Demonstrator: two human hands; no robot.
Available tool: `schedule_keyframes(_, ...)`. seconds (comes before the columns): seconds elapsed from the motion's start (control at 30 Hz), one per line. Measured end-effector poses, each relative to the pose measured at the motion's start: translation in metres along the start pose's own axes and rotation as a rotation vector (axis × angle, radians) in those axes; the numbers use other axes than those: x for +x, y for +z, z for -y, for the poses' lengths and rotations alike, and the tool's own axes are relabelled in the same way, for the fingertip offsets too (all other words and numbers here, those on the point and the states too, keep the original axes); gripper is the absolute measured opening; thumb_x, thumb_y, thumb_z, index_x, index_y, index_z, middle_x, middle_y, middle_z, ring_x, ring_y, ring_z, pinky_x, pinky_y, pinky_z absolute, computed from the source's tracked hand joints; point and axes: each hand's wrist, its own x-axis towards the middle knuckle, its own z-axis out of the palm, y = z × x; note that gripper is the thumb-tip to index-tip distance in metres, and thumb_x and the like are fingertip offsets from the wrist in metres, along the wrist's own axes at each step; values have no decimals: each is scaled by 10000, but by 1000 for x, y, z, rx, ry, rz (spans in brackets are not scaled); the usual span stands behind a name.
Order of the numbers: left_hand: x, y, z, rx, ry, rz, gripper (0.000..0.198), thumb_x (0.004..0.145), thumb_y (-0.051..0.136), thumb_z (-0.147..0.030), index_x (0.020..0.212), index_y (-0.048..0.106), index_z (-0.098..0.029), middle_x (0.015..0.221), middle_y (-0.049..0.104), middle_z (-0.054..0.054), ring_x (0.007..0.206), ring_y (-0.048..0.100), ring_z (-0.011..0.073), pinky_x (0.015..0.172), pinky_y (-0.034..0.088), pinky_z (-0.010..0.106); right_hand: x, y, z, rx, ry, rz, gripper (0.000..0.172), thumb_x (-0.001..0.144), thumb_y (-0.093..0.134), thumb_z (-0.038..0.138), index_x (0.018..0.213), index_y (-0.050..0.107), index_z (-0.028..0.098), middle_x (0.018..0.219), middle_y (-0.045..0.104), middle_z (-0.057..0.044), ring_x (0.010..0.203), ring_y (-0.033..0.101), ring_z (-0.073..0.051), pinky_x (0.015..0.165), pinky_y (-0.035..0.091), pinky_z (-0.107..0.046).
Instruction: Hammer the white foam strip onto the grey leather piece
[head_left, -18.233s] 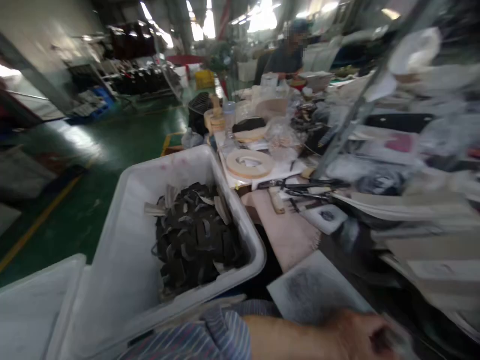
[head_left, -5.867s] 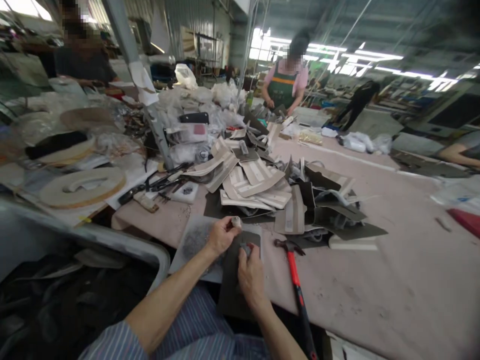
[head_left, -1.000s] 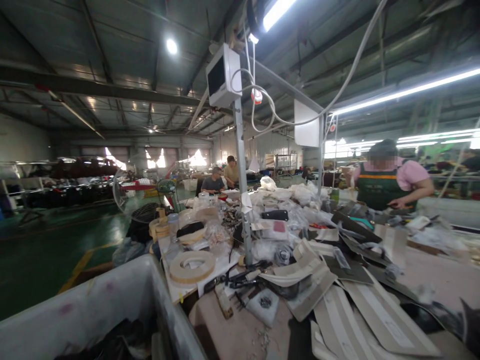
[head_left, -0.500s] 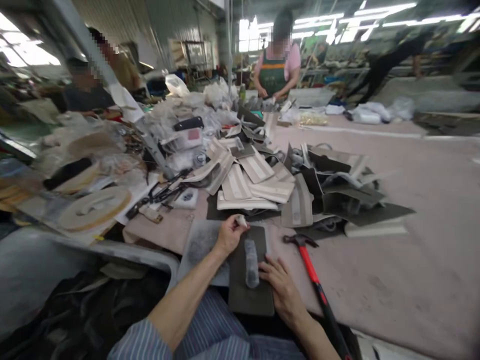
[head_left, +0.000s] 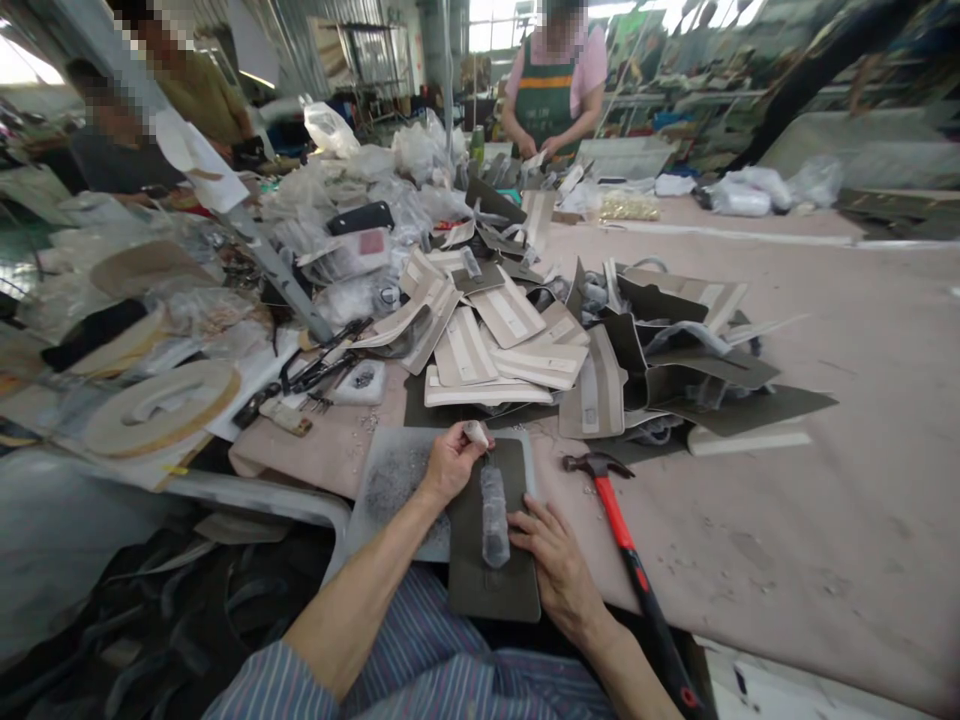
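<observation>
A dark grey-brown flat panel [head_left: 517, 590] lies lengthwise before me, partly on a pale grey board [head_left: 382, 510] strewn with small dark specks. Along the panel's middle runs a handle-like strip wrapped in clear plastic [head_left: 494, 520]. At the panel's top end my left hand [head_left: 452, 465] is closed in a pinch round a small whitish stub-like piece [head_left: 475, 433]; its lower part is hard to make out. My right hand [head_left: 555, 560] rests at the panel's right edge, fingers stretched out and fingertips close to the wrapped strip.
A claw hammer [head_left: 619, 520] with a red and black handle lies to the right. Beyond the board is a pile of beige-backed panels [head_left: 469, 350]. Tools [head_left: 322, 368], tape rolls [head_left: 161, 410] and plastic bags are on the left, by a slanting metal post [head_left: 281, 270]. A co-worker [head_left: 555, 90] stands across the table.
The view has tilted down slightly and become sharper, so everything sits a little higher and further left. Both hands keep nearly the same place on the panel.
</observation>
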Motion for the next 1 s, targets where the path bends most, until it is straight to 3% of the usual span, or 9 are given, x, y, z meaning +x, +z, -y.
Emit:
schedule_keyframes(0.27,-4,3,-3,167,25,53,161,814,674,-258,935,626,-162,885,747,56,843,708,191,804,550,300,0,2,0,24,-5,-2,376,946,356,82,1128,643,243,1314,632,-62,1433,350,-257,1131,307,-594)
schedule_keyframes(0.43,-2,3,-9,280,63,94,125,811,641,-194,934,637,-166,840,730,32,797,686,176,764,535,271,-2,-15,3,-58,4,-54,426,919,344,83,1243,568,245,1374,571,-71,1394,394,-245,1135,319,-547)
schedule_keyframes(0.57,-2,3,-12,428,133,130,131,807,620,-156,932,656,-174,850,730,22,803,671,175,761,515,264,-18,-41,-13,-396,362,-353,355,926,434,289,1234,549,155,1284,560,-194,1174,539,-329,975,452,-516)
schedule_keyframes(0.63,-2,2,-12,506,170,144,115,811,610,-149,908,662,-182,849,728,18,799,665,175,762,504,264,-31,-52,-24,-579,558,-296,379,909,468,397,1142,575,118,1109,597,-226,1008,579,-357,848,485,-506)
schedule_keyframes(0.7,-3,0,-11,562,201,165,99,816,602,-149,881,666,-188,829,719,13,781,657,174,754,494,264,-41,-58,-32,-603,694,-181,295,893,466,409,970,590,152,907,603,-180,852,592,-332,742,484,-464)
schedule_keyframes(0.77,-3,-1,-10,583,227,182,98,820,602,-154,882,669,-191,818,710,11,771,651,173,742,488,262,-46,-63,-34,-402,850,-135,191,863,483,387,809,533,211,741,561,-96,705,579,-272,641,470,-398)
schedule_keyframes(0.87,-4,-1,-9,572,261,191,114,819,595,-146,892,669,-191,817,701,11,762,643,171,732,481,257,-37,-71,-20,302,1087,-90,210,810,515,417,713,452,241,610,479,-3,504,479,-170,485,414,-298)
schedule_keyframes(0.93,-5,-1,-9,564,272,192,125,821,580,-134,892,667,-191,811,695,10,758,639,167,727,477,253,-21,-81,-2,752,1136,-55,239,774,541,449,716,448,237,588,429,39,424,374,-112,412,352,-247)
schedule_keyframes(1.0,-5,-1,-9,571,272,194,137,826,569,-130,898,667,-194,800,691,6,753,637,166,721,472,249,-1,-91,20,891,1115,-104,289,774,553,510,779,481,229,596,407,62,393,315,-88,373,290,-221)
